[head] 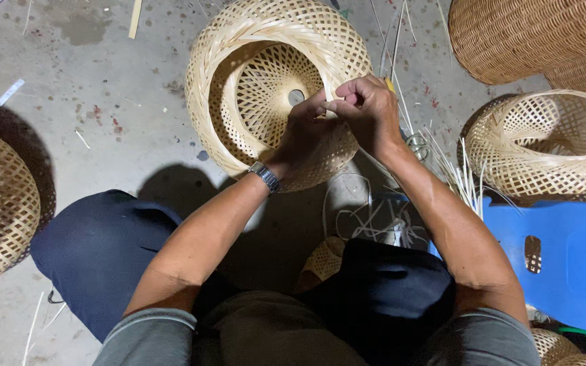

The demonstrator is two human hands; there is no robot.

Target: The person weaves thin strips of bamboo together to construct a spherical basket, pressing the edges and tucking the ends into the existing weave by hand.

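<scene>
Our 2 hands, left hand and right hand, pinch a strip at the woven basket rim. We'd best keep the fingertips close and the tension even.

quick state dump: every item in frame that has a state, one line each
woven bamboo basket: tipped on its side, opening toward the camera, both hands at its rim.
left hand: fingers pinched at the basket rim.
right hand: closed, gripping at the same spot on the rim.
wristwatch: worn on the left wrist.
second open-weave basket: lying on its side, untouched.
blue plastic stool: upright, unoccupied.
loose bamboo strips: scattered on the floor.
</scene>
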